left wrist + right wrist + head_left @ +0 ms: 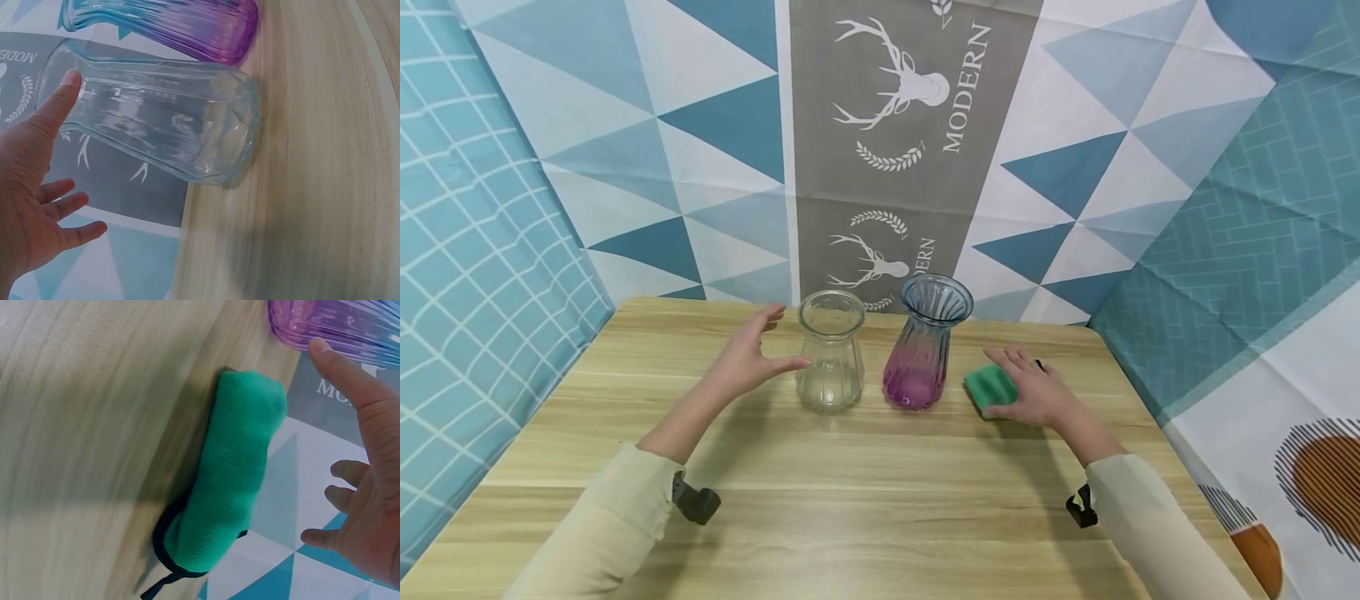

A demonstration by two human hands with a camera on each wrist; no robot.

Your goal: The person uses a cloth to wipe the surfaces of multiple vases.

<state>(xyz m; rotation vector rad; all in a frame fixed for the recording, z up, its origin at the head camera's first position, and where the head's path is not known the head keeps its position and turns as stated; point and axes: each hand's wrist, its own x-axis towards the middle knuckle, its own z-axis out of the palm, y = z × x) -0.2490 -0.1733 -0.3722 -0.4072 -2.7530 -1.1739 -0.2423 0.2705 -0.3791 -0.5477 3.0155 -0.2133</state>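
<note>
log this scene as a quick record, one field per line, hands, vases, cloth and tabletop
left hand: open, beside the clear vase
right hand: open, near the green cloth
clear vase: upright, left of the two-tone vase
two-tone vase: upright, blue rim, purple base
green cloth: rolled or folded, dark edging, right of both vases
tabletop: light wood grain
</note>
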